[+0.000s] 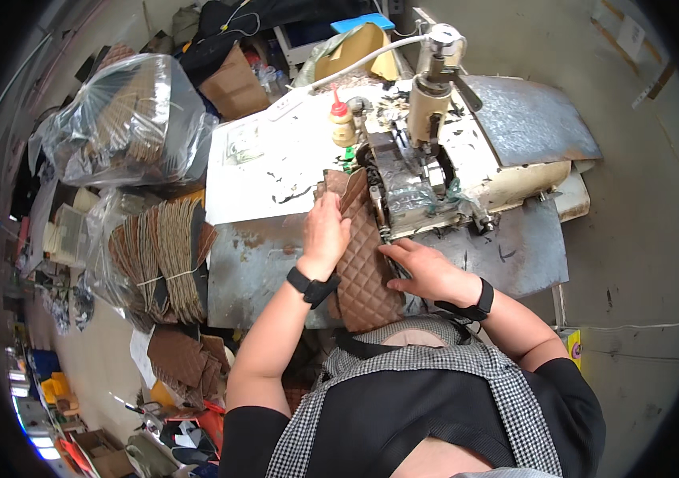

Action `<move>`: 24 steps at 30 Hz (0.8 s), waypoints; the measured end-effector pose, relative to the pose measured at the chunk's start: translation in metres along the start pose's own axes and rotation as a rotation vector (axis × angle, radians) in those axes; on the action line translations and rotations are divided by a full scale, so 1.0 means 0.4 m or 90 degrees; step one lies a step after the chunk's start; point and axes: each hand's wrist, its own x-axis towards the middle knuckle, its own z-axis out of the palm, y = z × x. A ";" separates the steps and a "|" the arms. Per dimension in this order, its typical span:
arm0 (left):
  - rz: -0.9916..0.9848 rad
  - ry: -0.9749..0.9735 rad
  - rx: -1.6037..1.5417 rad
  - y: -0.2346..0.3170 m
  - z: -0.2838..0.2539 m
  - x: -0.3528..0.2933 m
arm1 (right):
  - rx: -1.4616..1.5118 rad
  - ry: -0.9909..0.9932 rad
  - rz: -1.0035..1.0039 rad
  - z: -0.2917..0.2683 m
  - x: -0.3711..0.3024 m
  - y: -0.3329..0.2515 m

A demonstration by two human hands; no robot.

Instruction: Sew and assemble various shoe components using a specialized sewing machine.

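Brown quilted panel, centre of frame, over the desk. Likely light, soft, bendy, not fragile; take it by the long edges. Left grip over left edge, pinch can't tell; right grip spread at right edge, unclenched.

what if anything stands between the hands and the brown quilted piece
Nothing visible: the left hand is on the brown quilted piece, and the right hand is at its right edge. The machine stands ahead, not between.
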 end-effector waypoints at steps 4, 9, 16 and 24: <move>0.091 0.022 -0.114 0.008 -0.037 0.014 | -0.005 0.245 -0.042 -0.076 -0.043 0.028; -0.041 -0.083 -0.560 0.128 -0.079 0.000 | -0.059 0.515 -0.098 -0.135 -0.054 0.032; -0.185 -0.208 -0.614 0.176 -0.002 -0.055 | -0.262 0.473 -0.314 -0.066 -0.005 0.125; -0.159 -0.172 -0.623 0.216 -0.024 -0.047 | -0.162 0.534 -0.287 -0.058 0.040 0.132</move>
